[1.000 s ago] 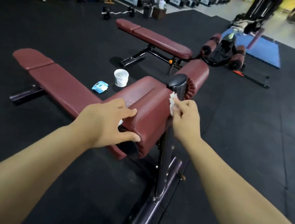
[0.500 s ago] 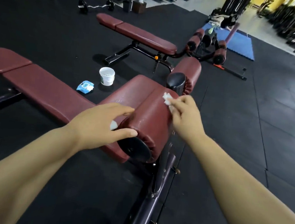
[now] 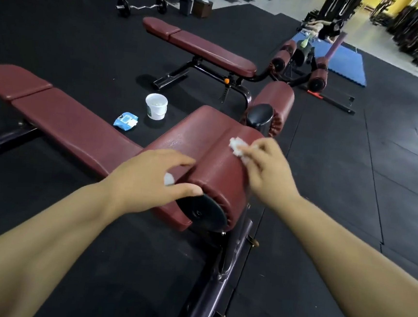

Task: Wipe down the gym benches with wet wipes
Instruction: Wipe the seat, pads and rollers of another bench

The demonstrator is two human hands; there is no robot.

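Observation:
A dark red gym bench (image 3: 74,123) runs from the left edge to the middle of the view. At its near end sits a red roller pad (image 3: 219,174) with a black end cap. My right hand (image 3: 265,168) pinches a crumpled white wet wipe (image 3: 237,145) against the top of this roller. My left hand (image 3: 150,178) grips the roller's near end between thumb and fingers, and something small and white shows under its fingers. A second roller pad (image 3: 276,98) sits further along the post.
A white bucket (image 3: 156,106) and a blue wipes packet (image 3: 125,120) lie on the black rubber floor behind the bench. A second red bench (image 3: 202,47) stands further back, with a barbell (image 3: 140,5), a blue mat (image 3: 347,66) and a person lying near it.
My right hand has carried the wipe from the black knob on the post to the top of the near roller pad. My left hand stays on the roller's end. The view has shifted.

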